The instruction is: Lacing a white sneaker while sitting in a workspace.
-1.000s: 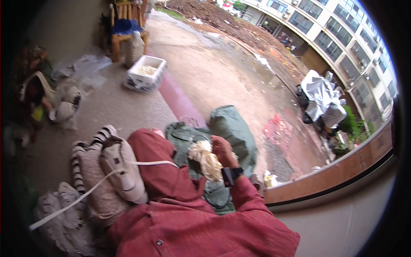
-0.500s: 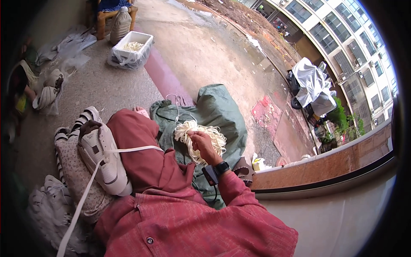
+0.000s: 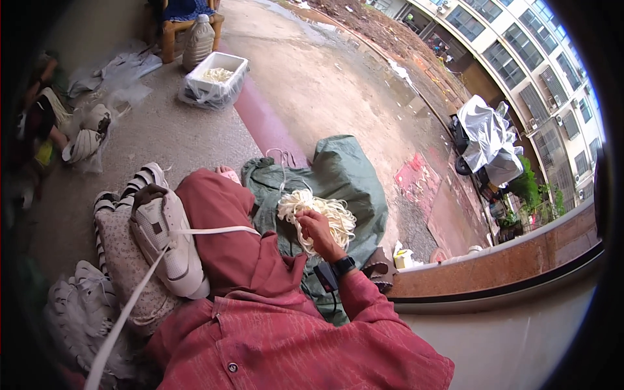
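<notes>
My right hand (image 3: 316,231), a black band at its wrist, reaches into a tangled bundle of cream shoelaces (image 3: 335,218) lying on green cloth (image 3: 354,172). Its fingers are pinched together on strands at the bundle's left side. A white sneaker (image 3: 170,244) rests tilted against my left thigh, on a flowered pad (image 3: 123,253). From the sneaker, one end of a flat white lace (image 3: 214,231) stretches over my red trouser leg. Its other length runs taut past the lower left edge. My left hand is out of view.
More white shoes (image 3: 78,312) lie at the lower left. A white foam box (image 3: 218,77) holding cream laces stands ahead, beside a large plastic bottle (image 3: 199,42) and a wooden chair (image 3: 174,29). A brown stone ledge (image 3: 481,270) borders my right side.
The whole view has shifted slightly, so the scene sits a little farther right and lower. My right hand stays at the lace bundle, fingers still pinched.
</notes>
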Demonstrator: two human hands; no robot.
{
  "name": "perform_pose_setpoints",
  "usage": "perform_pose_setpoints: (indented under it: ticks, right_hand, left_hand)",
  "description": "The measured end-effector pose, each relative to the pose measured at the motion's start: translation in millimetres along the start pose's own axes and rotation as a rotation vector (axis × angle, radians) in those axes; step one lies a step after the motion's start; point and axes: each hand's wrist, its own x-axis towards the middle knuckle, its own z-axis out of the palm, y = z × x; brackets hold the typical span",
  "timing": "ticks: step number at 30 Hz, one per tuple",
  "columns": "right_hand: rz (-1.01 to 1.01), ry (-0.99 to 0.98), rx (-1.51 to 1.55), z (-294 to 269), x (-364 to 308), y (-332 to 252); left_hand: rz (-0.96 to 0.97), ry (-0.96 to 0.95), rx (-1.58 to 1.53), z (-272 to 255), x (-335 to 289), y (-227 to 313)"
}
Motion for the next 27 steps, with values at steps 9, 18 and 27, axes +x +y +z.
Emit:
perform_pose_setpoints:
  ticks: [9, 18, 27]
  right_hand:
    - [0.011, -0.061, -0.055, 9, 4, 10]
    - [0.003, -0.084, -0.090, 13, 5, 23]
    - [0.056, -0.053, -0.270, 24, 6, 25]
  left_hand:
    - [-0.035, -0.006, 0.016, 11, 13, -22]
    - [-0.059, -0.011, 0.014, 16, 15, -42]
    - [-0.134, -0.018, -0.001, 25, 32, -75]
